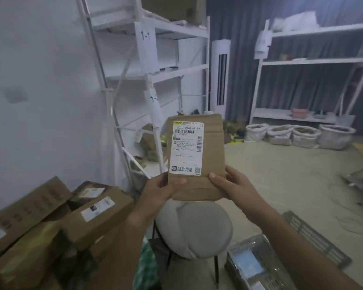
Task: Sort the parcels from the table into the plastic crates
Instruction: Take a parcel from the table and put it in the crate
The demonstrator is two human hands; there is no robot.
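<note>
Both hands pinch the brown parcel (pixel 199 164) at its bottom corners: left hand (pixel 161 190) thumb on front, right hand (pixel 232 185) same. Parcel upright above the round stool (pixel 194 229), label facing camera. Looks light, flat, semi-stiff (paper wrap, creased); edge grip suffices. 3 boxes (pixel 96 218) left of stool.

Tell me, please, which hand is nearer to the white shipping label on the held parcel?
Left. The left hand grips the parcel just under the shipping label; the right hand holds the opposite lower edge.
</note>
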